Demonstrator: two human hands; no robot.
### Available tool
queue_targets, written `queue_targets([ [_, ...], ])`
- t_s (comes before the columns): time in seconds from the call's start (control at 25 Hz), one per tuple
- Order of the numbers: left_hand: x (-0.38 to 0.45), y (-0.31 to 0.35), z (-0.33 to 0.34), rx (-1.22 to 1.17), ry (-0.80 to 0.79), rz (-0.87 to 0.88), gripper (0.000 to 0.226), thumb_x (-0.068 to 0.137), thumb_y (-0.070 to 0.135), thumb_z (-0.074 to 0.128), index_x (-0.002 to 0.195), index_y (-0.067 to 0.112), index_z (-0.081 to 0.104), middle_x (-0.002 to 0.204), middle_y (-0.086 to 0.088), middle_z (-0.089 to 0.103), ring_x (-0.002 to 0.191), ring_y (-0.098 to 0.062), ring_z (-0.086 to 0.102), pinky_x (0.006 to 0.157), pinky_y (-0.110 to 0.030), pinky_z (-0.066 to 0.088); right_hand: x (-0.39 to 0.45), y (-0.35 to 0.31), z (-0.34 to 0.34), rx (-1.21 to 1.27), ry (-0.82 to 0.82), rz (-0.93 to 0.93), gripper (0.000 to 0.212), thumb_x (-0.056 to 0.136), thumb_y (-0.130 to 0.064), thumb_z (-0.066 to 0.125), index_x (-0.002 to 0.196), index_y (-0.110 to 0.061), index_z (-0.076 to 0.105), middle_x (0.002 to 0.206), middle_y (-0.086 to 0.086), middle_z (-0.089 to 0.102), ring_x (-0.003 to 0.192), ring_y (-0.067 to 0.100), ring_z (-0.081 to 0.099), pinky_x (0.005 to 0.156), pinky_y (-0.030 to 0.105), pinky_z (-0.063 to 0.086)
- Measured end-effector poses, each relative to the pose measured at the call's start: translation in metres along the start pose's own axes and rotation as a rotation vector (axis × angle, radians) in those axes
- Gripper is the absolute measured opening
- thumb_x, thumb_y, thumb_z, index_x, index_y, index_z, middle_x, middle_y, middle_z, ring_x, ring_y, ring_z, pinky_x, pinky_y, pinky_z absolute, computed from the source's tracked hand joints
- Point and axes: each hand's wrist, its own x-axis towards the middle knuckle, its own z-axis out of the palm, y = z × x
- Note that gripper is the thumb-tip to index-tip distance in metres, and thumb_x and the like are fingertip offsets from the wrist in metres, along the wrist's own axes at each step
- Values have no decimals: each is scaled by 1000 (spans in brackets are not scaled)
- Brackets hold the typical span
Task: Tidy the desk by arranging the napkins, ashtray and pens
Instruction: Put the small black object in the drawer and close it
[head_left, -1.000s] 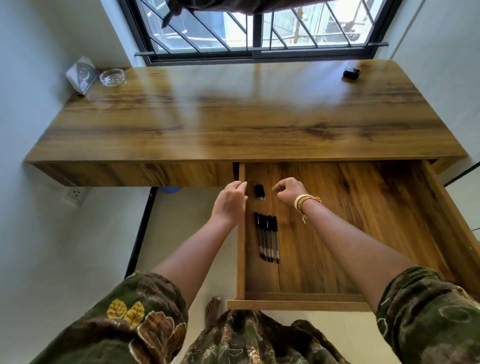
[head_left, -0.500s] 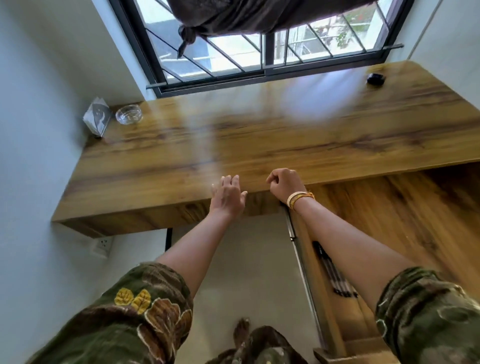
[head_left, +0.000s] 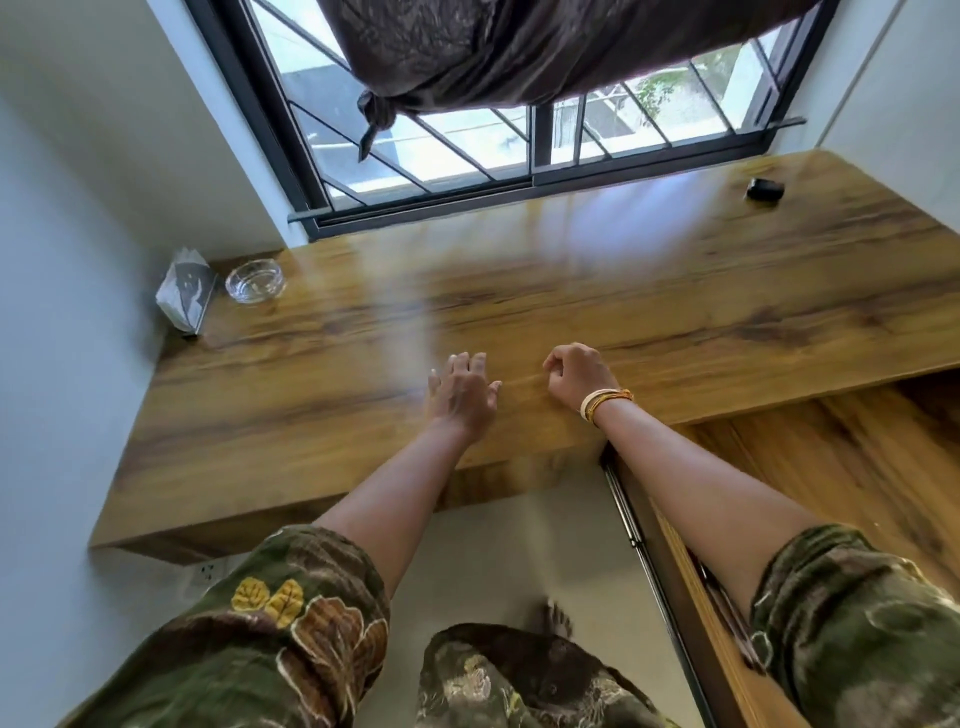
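Seen from the head camera: left hand (head_left: 462, 395) spread flat, right hand (head_left: 579, 376) curled on nothing, both above the glossy brown wooden surface (head_left: 675, 291). Clear round glass ashtray (head_left: 255, 281) and grey-white napkin pack (head_left: 186, 295) parked against the far left wall, seemingly tidied already; pens, likely in the open wooden drawer (head_left: 841, 467), hidden behind the right arm.

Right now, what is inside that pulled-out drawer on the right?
Mostly bare wood shows inside the drawer. The right arm and sleeve cover its near left part. A few dark, thin things peek out beside the sleeve there, too hidden to name.
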Motion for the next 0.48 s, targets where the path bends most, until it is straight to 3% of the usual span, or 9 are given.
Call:
queue_targets([
  [0.2, 89, 28, 1, -30, -19, 59, 55, 97, 35, 46, 145, 10, 34, 145, -11, 39, 140, -29, 29, 115, -54, 19, 82, 29, -12, -63, 75, 27, 33, 79, -4, 49, 103, -12, 70, 110, 14, 63, 102, 34, 62, 91, 40, 52],
  [0.48, 220, 100, -1, -11, -85, 160, 57, 96, 36, 48, 146, 13, 32, 146, -13, 38, 138, -30, 32, 111, -56, 24, 188, 88, -49, -53, 129, 181, 36, 79, -3, 49, 110, -10, 65, 115, 17, 59, 104, 36, 60, 89, 38, 52],
])
